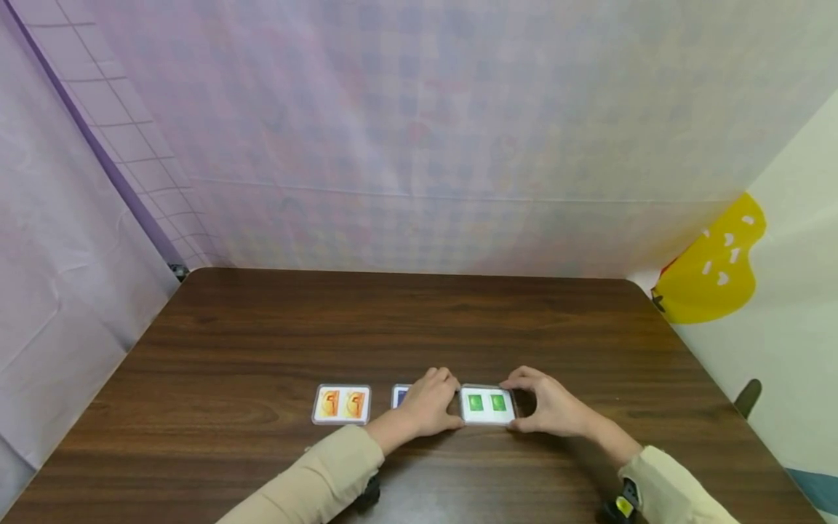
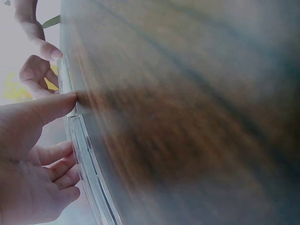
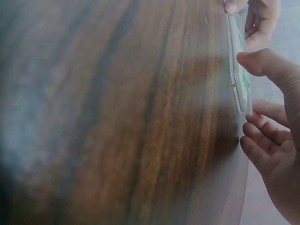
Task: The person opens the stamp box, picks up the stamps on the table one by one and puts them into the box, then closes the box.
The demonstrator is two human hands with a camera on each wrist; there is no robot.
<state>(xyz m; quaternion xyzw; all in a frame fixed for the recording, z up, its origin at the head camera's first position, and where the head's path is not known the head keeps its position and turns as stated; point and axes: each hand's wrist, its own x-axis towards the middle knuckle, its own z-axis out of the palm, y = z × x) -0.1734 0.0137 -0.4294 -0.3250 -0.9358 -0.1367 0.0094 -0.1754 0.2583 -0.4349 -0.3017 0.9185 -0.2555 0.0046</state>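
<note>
A flat, clear-cased white card with two green pictures (image 1: 487, 405) lies between both hands on the table. At its left edge, my left hand (image 1: 428, 404) holds it between thumb and fingers. My right hand (image 1: 553, 407) grips the right end, thumb at the near corner and index finger at the far one. In the right wrist view, the card's case (image 3: 238, 70) appears edge-on, close over the wood. A card with blue on it (image 1: 399, 395) is mostly covered by the left hand. Farther left lies a card with two orange-yellow pictures (image 1: 342, 405).
The dark wooden table (image 1: 262, 327) runs back to a pale checked curtain (image 1: 419, 131). White cloth (image 1: 65, 255) hangs along the left side. A yellow shape (image 1: 713, 273) marks the white cloth at right. Dark wrist devices (image 1: 618, 506) sit by the beige sleeves (image 1: 314, 469).
</note>
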